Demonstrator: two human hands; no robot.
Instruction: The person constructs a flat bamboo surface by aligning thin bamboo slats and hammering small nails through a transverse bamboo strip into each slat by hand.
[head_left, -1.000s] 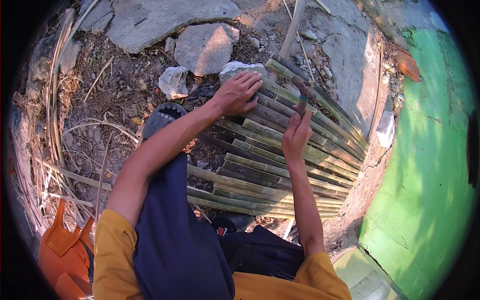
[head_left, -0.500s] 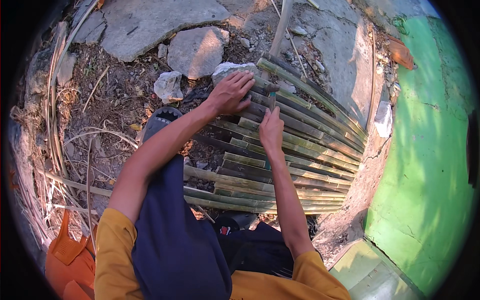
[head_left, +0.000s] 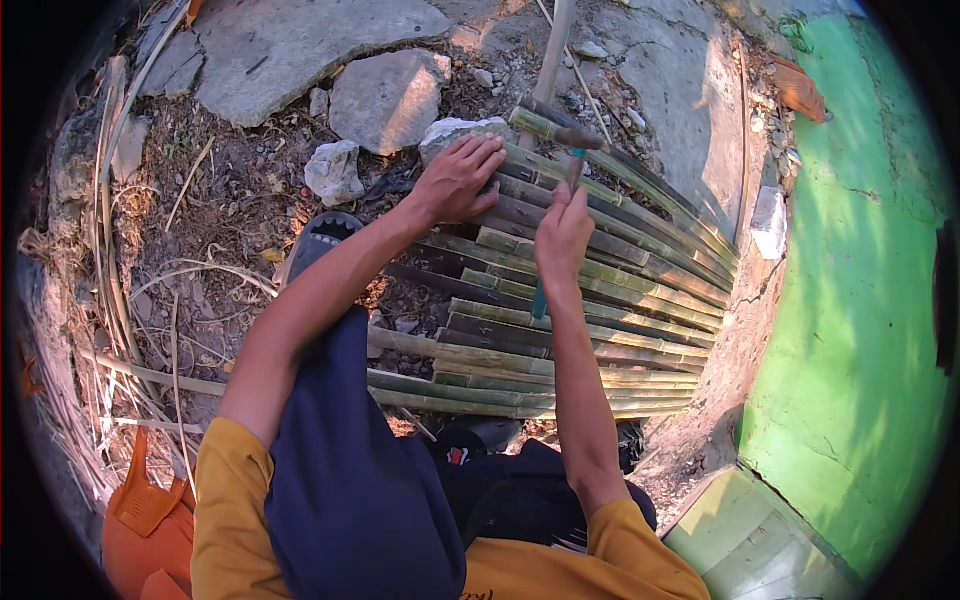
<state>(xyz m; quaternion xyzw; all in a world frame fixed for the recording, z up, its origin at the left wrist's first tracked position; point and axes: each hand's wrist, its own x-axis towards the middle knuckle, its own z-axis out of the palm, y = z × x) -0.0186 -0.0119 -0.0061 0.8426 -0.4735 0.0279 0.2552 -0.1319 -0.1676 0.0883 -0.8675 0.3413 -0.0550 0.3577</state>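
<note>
Right hand (head_left: 563,232) now grips the hammer (head_left: 572,165), lowered onto the bamboo slats (head_left: 560,300) (a strike landing); your left hand (head_left: 458,180) stays spread flat at their far end.

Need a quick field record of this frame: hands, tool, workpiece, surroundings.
left hand: palm down, pressing on the bamboo slats
right hand: gripping a hammer handle
hammer: teal handle, head raised above the slats
workpiece: panel of split bamboo slats lying on the ground
surroundings: flat stones, dry stalks, green wall
</note>
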